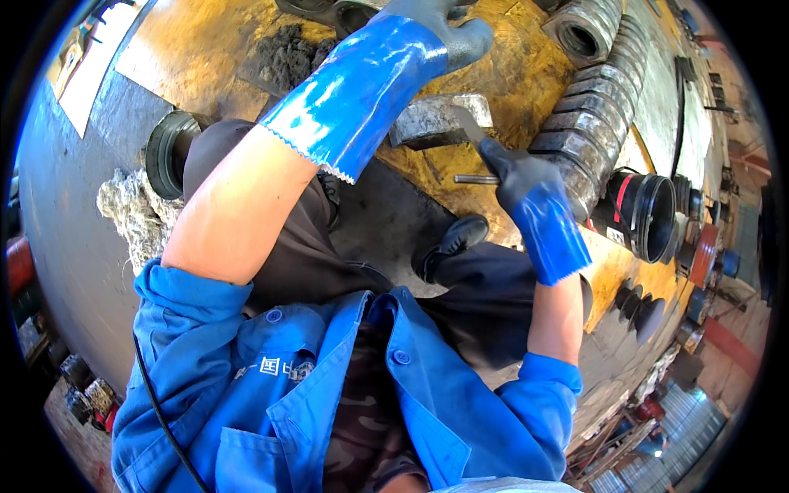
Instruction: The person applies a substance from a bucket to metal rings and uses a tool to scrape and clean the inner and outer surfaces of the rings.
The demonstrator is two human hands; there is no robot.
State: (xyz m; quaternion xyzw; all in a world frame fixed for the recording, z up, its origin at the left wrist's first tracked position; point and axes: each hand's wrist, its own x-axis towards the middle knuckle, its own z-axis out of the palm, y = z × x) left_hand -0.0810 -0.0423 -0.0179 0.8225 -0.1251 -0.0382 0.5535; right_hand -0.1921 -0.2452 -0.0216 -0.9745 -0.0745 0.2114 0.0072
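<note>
My right hand [526, 177], in a dark glove with a blue cuff, is closed around a scraper-like tool with a flat metal blade [469, 125]. A short metal rod [477, 179] also sticks out at the left of that fist. The blade's tip overlaps a thick curved metal block [427, 122] with a worn grey surface; whether they touch I cannot tell. My left hand [460, 37], gloved the same way, reaches to the far edge of view. Its thumb stands apart from its fingers, which are partly cut off, and nothing shows in it.
A row of dark curved metal segments [596, 107] lies to the right, with a coiled ring stack [582, 37] behind. Beyond stands a black bucket [657, 218]. Dark sludge [288, 57] sits far left; a ring [168, 156] and dirty rags [136, 209] lie nearer.
</note>
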